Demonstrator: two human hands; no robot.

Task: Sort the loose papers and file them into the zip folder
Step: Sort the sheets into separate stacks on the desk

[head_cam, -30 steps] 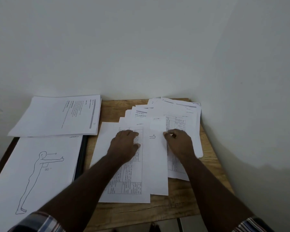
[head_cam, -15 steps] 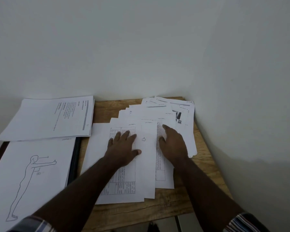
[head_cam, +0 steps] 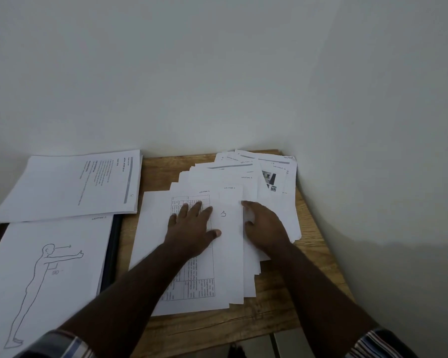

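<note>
On wooden table [head_cam: 166, 171], head view, all places rel. to the fanned paper pile [head_cam: 246, 182]:
Pile: loose sheets spread like a fan, reaching to the table's far right corner by the wall.
Left hand [head_cam: 192, 228]: flat, fingers straight and a bit apart, pressing the table-print sheet [head_cam: 192, 285] at front left of pile.
Right hand [head_cam: 265, 226]: on the pile's right part, fingers loosely bent; thumb touches edge of thumbs-up sheet [head_cam: 229, 244]; a real grip I cannot tell.
Text stack [head_cam: 70, 187]: left of pile, at back.
Body-drawing sheet [head_cam: 49, 267]: left of pile, front, lying on a dark folder.
Dark folder [head_cam: 111, 257]: only its right edge shows, btw. drawing sheet and pile.
</note>
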